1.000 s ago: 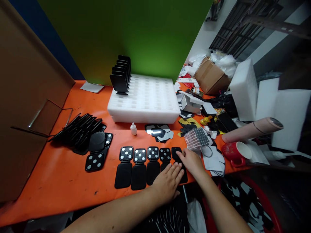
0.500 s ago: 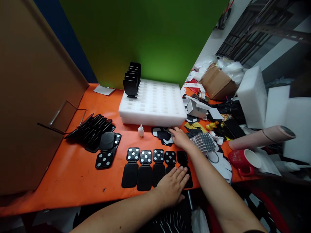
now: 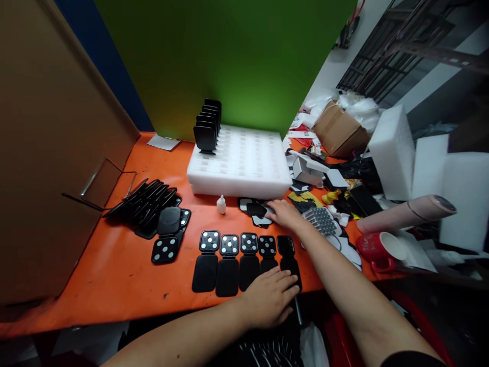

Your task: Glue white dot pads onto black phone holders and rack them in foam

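Note:
My left hand (image 3: pixel 272 296) lies nearly flat with its fingers stretched, over the lower flap of the rightmost black folding case (image 3: pixel 286 245) in a row of several. The other cases in this row, such as the leftmost one (image 3: pixel 205 273), lie unfolded with white dots on their upper halves. No white dots show on the upper half of the rightmost case. Beyond the row, my right hand (image 3: pixel 284 214) reaches onto a small pile of flat black and white pieces (image 3: pixel 261 220). Its fingertips touch the pile's right side, and no piece is lifted.
A white dropper bottle (image 3: pixel 221 205) stands before a white foam block (image 3: pixel 240 176) holding several upright black cases (image 3: pixel 206 137). Left lies a heap of black cases (image 3: pixel 147 206) beside a wire stand (image 3: pixel 91 183). At right are a red mug (image 3: pixel 376 251), a pink flask (image 3: pixel 407 214) and clutter.
My right hand's fingers have shifted slightly on the pile, and its black top piece has turned. My left hand has slid slightly toward me, uncovering more of the rightmost case. The view has shifted slightly.

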`<control>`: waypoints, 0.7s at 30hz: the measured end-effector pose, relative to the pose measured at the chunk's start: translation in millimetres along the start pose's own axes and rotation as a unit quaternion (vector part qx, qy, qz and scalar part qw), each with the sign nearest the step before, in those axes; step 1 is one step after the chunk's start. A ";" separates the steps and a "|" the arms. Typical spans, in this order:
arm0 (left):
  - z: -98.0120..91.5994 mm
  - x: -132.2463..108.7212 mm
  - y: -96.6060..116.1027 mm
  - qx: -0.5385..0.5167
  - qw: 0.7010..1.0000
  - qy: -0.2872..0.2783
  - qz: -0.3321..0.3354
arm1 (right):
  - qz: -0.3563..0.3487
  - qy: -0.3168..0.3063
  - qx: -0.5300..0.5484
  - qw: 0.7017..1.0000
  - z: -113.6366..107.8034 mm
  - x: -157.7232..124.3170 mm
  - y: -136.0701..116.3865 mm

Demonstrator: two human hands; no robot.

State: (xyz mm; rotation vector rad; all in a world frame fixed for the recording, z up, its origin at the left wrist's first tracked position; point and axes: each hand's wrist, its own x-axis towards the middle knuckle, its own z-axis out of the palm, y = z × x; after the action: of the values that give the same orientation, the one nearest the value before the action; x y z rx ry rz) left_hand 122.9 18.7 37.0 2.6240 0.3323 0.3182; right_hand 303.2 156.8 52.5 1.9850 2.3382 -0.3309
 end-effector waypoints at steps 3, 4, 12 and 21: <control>-4.9 -16.6 -3.8 -0.005 1.000 0.005 -0.031 | 0.012 0.021 -0.013 1.000 -5.1 -6.8 -7.8; -6.2 -22.3 -6.5 -0.001 0.999 0.003 -0.044 | 0.024 0.035 -0.018 0.999 -7.1 -11.5 -10.2; -3.0 -39.8 -21.1 0.021 0.996 -0.012 -0.087 | 0.112 0.062 0.293 0.947 15.5 -82.5 -16.6; 1.0 -36.9 -18.7 0.034 0.995 0.006 -0.096 | 0.092 0.032 0.286 0.953 48.7 -93.8 -27.1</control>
State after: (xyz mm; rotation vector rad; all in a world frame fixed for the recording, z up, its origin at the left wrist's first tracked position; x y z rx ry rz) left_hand 85.0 23.8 21.0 2.6304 0.6047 0.2621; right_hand 288.0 52.2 25.4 2.4573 2.2404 -1.0471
